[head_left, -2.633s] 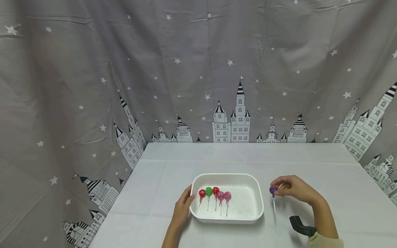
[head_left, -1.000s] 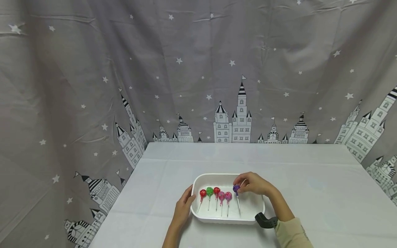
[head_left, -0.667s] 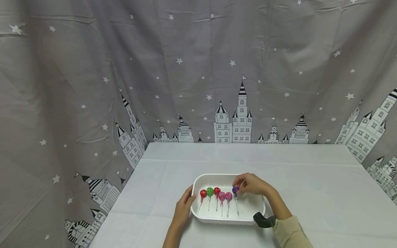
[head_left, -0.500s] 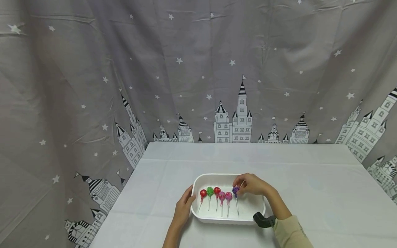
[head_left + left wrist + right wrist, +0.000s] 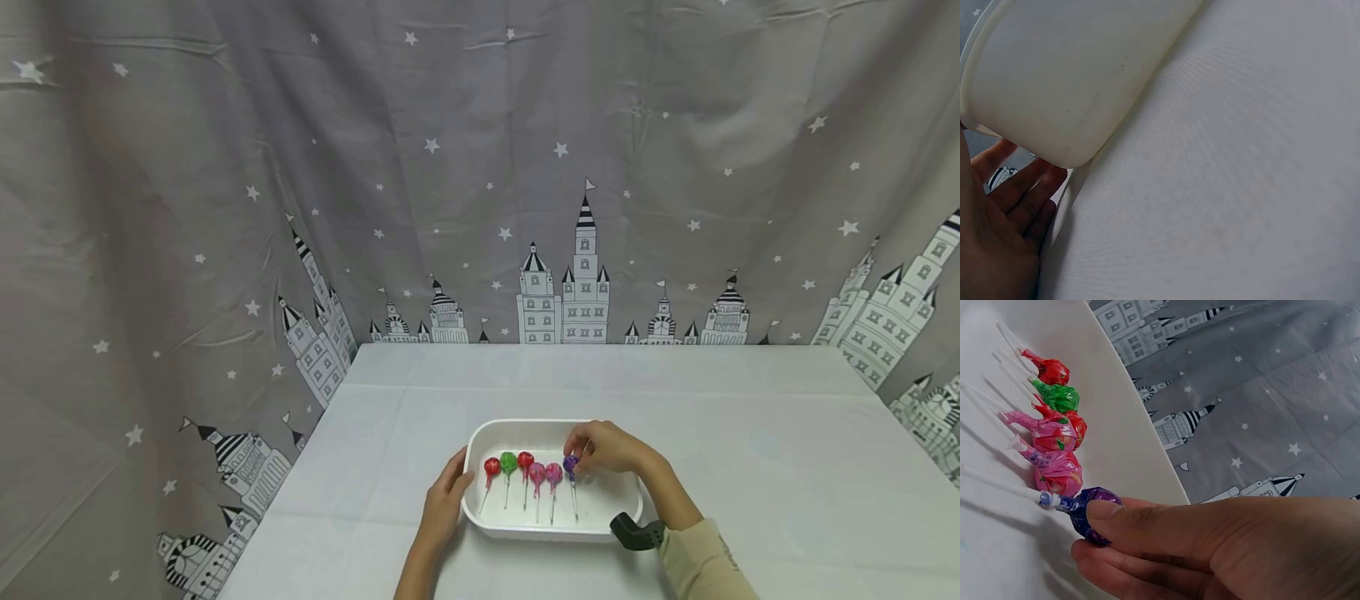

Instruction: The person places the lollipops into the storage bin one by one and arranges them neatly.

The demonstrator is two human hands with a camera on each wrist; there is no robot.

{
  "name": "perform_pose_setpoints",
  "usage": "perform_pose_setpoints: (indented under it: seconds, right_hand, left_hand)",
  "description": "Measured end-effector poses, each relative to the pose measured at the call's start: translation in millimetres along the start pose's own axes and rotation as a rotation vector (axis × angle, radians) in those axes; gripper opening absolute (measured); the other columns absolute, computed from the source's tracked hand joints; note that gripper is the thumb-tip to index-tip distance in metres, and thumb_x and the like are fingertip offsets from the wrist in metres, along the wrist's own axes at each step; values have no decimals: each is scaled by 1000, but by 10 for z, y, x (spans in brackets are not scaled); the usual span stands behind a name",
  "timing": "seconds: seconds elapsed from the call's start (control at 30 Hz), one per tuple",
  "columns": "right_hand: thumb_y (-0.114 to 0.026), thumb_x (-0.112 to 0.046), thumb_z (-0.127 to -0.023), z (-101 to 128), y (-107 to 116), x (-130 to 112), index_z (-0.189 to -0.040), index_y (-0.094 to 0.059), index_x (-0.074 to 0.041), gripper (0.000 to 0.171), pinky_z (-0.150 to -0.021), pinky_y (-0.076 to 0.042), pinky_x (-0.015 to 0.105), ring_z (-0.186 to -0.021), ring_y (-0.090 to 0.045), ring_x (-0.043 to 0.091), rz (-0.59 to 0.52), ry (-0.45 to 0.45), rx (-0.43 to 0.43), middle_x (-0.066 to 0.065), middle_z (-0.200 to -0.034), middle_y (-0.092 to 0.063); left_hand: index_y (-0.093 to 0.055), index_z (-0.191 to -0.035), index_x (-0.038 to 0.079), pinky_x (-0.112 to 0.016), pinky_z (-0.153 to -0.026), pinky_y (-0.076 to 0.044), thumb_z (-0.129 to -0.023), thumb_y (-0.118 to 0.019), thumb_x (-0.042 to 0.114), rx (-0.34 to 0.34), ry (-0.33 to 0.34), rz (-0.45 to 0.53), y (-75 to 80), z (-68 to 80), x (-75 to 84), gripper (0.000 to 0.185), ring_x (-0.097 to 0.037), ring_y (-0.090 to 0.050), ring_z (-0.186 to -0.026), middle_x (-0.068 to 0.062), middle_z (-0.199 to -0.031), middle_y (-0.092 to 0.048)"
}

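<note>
My right hand (image 5: 609, 447) pinches a purple-wrapped lollipop (image 5: 1088, 509) by its candy head, thumb on top, over the right half of a white plastic tub (image 5: 622, 512). Its white stick points toward the near side. To its left in the tub lie several lollipops in a row: a red one (image 5: 491, 467), a green one (image 5: 508, 463), another red one (image 5: 526, 461) and two pink ones, the nearer pink lollipop (image 5: 1060, 474) right beside the purple one. My left hand (image 5: 442, 502) holds the tub's left end, thumb over the rim and fingers outside against the wall.
The tub stands on a table with a white cloth (image 5: 375, 467). Behind and to the left hangs a grey curtain (image 5: 450, 167) printed with castles and stars. A black wrist mount (image 5: 637, 532) on my right arm overlaps the tub's near right corner.
My right hand has carried the purple lollipop from the table right of the tub leftward into it, beside the pink ones. Lately it has barely moved. My left hand stays on the tub.
</note>
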State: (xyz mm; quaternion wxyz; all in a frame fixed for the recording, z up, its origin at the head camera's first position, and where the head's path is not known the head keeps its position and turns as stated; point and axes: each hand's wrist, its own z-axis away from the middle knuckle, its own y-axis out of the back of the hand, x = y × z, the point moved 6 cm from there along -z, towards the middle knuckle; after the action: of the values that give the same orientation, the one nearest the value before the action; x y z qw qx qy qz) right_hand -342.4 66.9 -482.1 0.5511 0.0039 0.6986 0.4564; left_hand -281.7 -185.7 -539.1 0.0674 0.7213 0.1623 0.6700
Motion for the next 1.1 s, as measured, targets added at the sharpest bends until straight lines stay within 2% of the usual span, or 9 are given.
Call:
perform_pose_setpoints:
  seconds: [0.13,0.17,0.37,0.4,0.67,1.1]
  right_hand:
    - [-72,6,-70,-10,-19,6,-87,-63,-3,21,-56,-48,23,-66,-54,13,-1,-10,-1,2,-74,-59]
    - [-72,6,-70,-11,-24,4,-87,-63,-2,21,-56,-48,23,-66,-54,13,-5,-12,0,2,-73,-58]
    - [-72,8,-68,-19,-53,14,-85,-62,-2,23,-54,-49,23,-64,-54,14,-22,-15,3,3,-72,-57]
    - [-72,8,-68,-20,-55,15,-85,-62,-2,23,-53,-49,23,-64,-54,13,-21,-20,4,3,-72,-57]
    - [-71,10,-67,-29,-65,10,-84,-61,0,23,-53,-52,26,-63,-53,14,-18,-49,9,5,-72,-56]
    - [-74,7,-67,-49,-93,43,-82,-63,-3,21,-51,-49,24,-61,-53,13,40,-45,3,1,-68,-54]
  left_hand:
    - [-46,-136,10,-46,-105,-31,-93,-50,28,-6,-11,0,0,0,-2,46,-32,-40,-127,-14,-136,-46]
    - [-46,-135,8,-47,-105,-31,-94,-50,26,-10,-16,3,8,21,58,46,-33,-40,-127,-16,-136,-46]
    - [-46,-135,7,-48,-104,-31,-94,-50,27,-21,-44,4,10,24,52,46,-34,-41,-126,-17,-135,-47]
    - [-46,-136,8,-47,-104,-31,-94,-50,29,-17,-44,4,3,4,-6,46,-33,-41,-126,-16,-135,-47]
    - [-46,-136,11,-48,-105,-31,-94,-50,30,-12,-16,7,2,-1,-8,46,-32,-40,-127,-13,-136,-47]
    - [-47,-135,10,-48,-104,-32,-93,-50,29,-5,-39,4,10,13,5,46,-32,-41,-126,-14,-135,-48]
